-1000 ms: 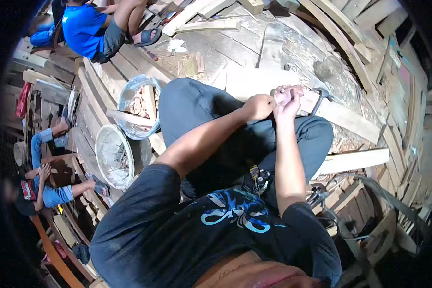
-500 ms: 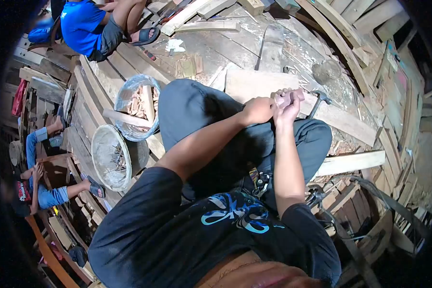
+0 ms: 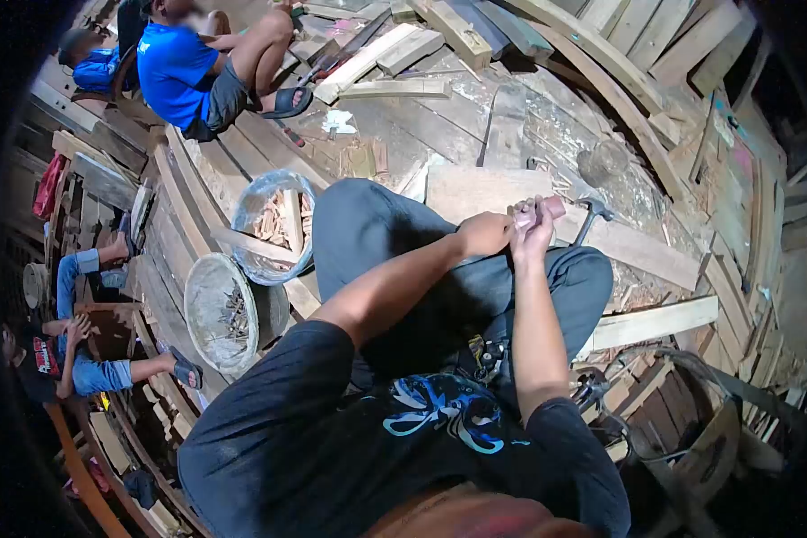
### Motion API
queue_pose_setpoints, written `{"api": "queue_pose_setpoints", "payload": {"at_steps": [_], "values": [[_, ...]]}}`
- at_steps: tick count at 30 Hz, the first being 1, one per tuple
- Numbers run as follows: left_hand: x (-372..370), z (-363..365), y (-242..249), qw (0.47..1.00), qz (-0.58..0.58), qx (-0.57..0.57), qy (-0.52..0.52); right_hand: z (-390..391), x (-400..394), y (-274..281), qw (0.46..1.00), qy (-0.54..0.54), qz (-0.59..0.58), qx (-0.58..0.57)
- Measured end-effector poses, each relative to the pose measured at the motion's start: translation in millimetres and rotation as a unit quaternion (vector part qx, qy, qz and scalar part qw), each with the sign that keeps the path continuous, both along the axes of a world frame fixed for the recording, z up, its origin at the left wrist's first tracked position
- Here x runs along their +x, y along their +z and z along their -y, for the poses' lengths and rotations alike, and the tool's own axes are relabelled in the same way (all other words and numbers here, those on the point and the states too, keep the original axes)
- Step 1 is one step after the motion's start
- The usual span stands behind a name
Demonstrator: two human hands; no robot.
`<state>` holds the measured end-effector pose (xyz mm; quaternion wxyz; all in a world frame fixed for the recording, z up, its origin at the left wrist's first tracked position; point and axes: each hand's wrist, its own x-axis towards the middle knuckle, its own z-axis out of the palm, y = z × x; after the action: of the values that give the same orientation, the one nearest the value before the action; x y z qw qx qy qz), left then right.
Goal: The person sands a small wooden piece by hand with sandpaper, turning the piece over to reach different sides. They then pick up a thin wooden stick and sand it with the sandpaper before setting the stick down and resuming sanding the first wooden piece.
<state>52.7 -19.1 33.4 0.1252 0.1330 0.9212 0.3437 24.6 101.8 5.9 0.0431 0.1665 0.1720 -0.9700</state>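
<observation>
My right hand (image 3: 533, 240) is turned palm up, its fingers curled round a small pinkish block (image 3: 554, 207). Beside it, my left hand (image 3: 485, 235) is closed, knuckles up, against the fingers of the right hand. Whatever the left fingers pinch is hidden. Both hands are over my crossed legs, close to a pale wooden board (image 3: 466, 190). A hammer (image 3: 594, 212) lies just right of the block, its head up and its handle running down toward my right knee.
Left of my knee are a bucket (image 3: 242, 229) of wood chips and a pale basin (image 3: 194, 309) holding dark bits, perhaps nails. A person in blue (image 3: 175, 76) sits at upper left, another person (image 3: 76, 350) at far left. Planks (image 3: 655, 323) and curved timbers (image 3: 601, 81) surround me.
The view has shifted, so the surroundings sit lower and the left side is further right. The pinkish block has turned in my right hand; both hands remain together.
</observation>
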Motion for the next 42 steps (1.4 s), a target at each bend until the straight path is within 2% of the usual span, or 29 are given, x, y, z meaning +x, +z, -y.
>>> {"api": "queue_pose_setpoints", "payload": {"at_steps": [2, 4, 7, 8, 9, 11, 12, 14, 16, 17, 20, 24, 26, 31, 34, 35, 36, 37, 42], "values": [[2, 0, 3, 0.999, 0.004, 0.011, -0.03, -3, 9, 12, 1.0, 0.002, -0.005, 0.016], [10, 3, 31, 0.997, 0.018, 0.01, -0.077, -11, 19, 31, 0.999, 0.005, -0.023, 0.031], [31, 7, 72, 0.997, -0.001, 0.006, -0.081, -21, 31, 53, 0.996, -0.039, -0.053, 0.064], [40, 8, 82, 0.998, -0.018, -0.002, -0.058, -25, 39, 60, 0.992, -0.054, -0.085, 0.077], [50, 10, 94, 0.998, -0.041, 0.029, -0.031, -29, 48, 69, 0.99, -0.069, -0.106, 0.064], [75, 11, 109, 0.992, -0.081, 0.092, 0.022, -36, 71, 87, 0.983, -0.08, -0.118, 0.115], [85, 10, 112, 0.991, -0.047, 0.112, 0.049, -37, 80, 93, 0.979, -0.072, -0.137, 0.134], [106, 4, 117, 0.981, -0.055, 0.162, 0.087, -38, 95, 101, 0.944, 0.015, -0.158, 0.29], [125, -1, 128, 0.972, -0.074, 0.189, 0.115, -36, 113, 117, 0.879, 0.07, -0.178, 0.436], [131, 0, 129, 0.973, -0.08, 0.188, 0.106, -34, 119, 117, 0.873, 0.088, -0.165, 0.45], [146, 6, 138, 0.976, -0.092, 0.178, 0.083, -36, 133, 116, 0.854, 0.095, -0.238, 0.454], [164, 17, 170, 0.962, -0.142, 0.211, 0.103, -40, 161, 154, 0.837, 0.121, -0.293, 0.447], [173, 19, 186, 0.948, -0.154, 0.258, 0.108, -39, 175, 174, 0.811, 0.128, -0.32, 0.472], [189, 24, 208, 0.917, -0.224, 0.32, 0.081, -25, 197, 201, 0.807, 0.116, -0.351, 0.46], [206, 23, 219, 0.904, -0.221, 0.358, 0.078, -22, 208, 217, 0.814, 0.092, -0.359, 0.447], [211, 24, 220, 0.902, -0.227, 0.36, 0.075, -19, 209, 220, 0.825, 0.068, -0.388, 0.406], [212, 26, 214, 0.9, -0.229, 0.365, 0.071, -19, 212, 220, 0.821, 0.035, -0.368, 0.435], [214, 26, 210, 0.9, -0.217, 0.371, 0.068, -21, 214, 220, 0.815, 0.002, -0.347, 0.464], [232, 26, 202, 0.911, -0.123, 0.388, 0.069, -8, 221, 226, 0.827, -0.018, -0.375, 0.417]]}}
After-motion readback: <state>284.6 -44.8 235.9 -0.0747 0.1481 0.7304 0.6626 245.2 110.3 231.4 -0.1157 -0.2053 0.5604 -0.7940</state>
